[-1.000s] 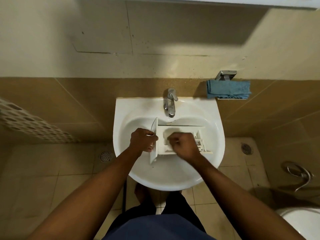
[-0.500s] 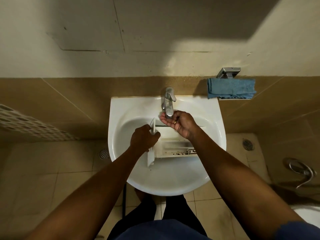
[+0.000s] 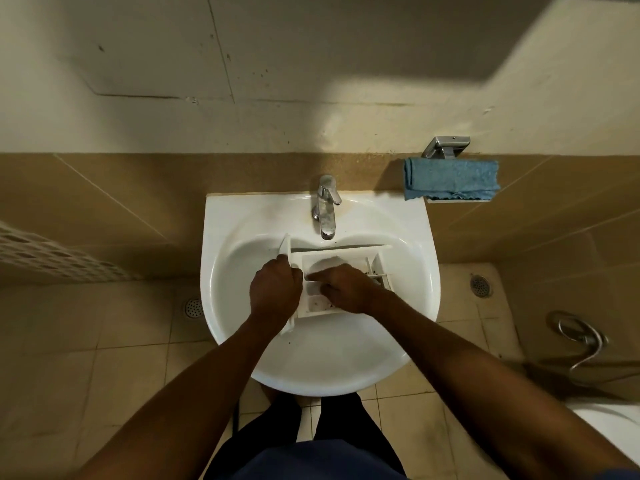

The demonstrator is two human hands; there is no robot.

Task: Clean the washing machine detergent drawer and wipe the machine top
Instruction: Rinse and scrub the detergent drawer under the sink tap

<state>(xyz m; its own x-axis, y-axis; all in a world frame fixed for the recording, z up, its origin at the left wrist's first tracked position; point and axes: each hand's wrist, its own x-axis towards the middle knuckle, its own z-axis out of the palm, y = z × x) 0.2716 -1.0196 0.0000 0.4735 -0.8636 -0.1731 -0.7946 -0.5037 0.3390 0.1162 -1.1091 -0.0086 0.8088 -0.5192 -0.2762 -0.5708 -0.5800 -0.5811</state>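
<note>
A white moulded-plastic detergent drawer (image 3: pixel 337 258) lies across the bowl of a glossy white ceramic sink (image 3: pixel 329 355), just below the spout of a polished chrome tap (image 3: pixel 325 206). Its flat front panel stands on edge at the left, and its ribbed, boxy compartments run off to the right, some speckled with dark grime. The left hand (image 3: pixel 275 289) grips that front panel, fingers curled round its thin edge. The right hand (image 3: pixel 346 289) is knuckles-up over the near compartments with its fingers bent down inside and one fingertip stretched leftward. Whether it pinches anything cannot be told. On the wall to the right, a folded blue terry cloth (image 3: pixel 450 180) is draped over a small shelf under a chrome bracket (image 3: pixel 446 147). Matte beige tiles cover the floor, with a round metal drain (image 3: pixel 192 308) at the left.
</note>
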